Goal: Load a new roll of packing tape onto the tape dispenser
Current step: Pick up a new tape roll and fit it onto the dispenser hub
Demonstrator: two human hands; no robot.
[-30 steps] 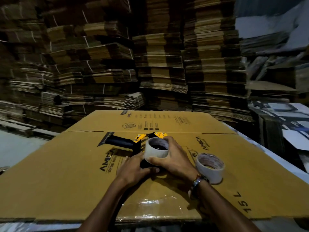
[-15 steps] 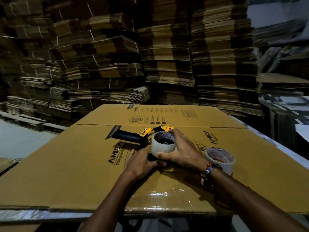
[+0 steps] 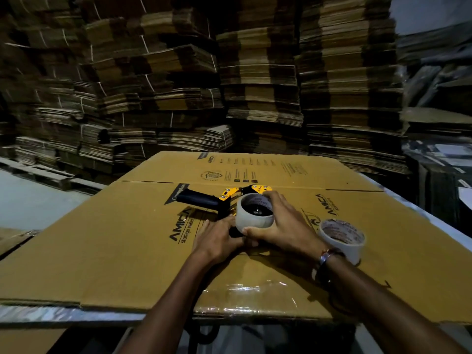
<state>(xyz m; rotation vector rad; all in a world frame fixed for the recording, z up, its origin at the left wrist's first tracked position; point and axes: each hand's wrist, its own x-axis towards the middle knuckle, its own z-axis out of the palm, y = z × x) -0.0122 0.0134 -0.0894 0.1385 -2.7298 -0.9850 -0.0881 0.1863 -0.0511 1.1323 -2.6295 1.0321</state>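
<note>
A black and yellow tape dispenser (image 3: 204, 200) lies on its side on a flattened cardboard box (image 3: 115, 238), handle pointing left. A pale roll of packing tape (image 3: 251, 219) sits over the dispenser's hub, core opening facing up. My right hand (image 3: 283, 226) wraps around the roll from the right, thumb at its near edge and fingers at the far rim. My left hand (image 3: 217, 237) presses down on the dispenser's near end, just left of the roll. A second tape roll (image 3: 343, 238) lies flat to the right, beside my right wrist.
The cardboard box covers a table whose pale edge (image 3: 421, 208) shows at right and front. Tall stacks of bundled flat cardboard (image 3: 255, 85) fill the background. A wooden pallet (image 3: 51, 175) lies on the floor at left. Clear tape (image 3: 245, 292) shines on the box's near edge.
Both hands, roll and dispenser keep the same arrangement. Only the camera has shifted, so the scene sits a little higher and further right in view.
</note>
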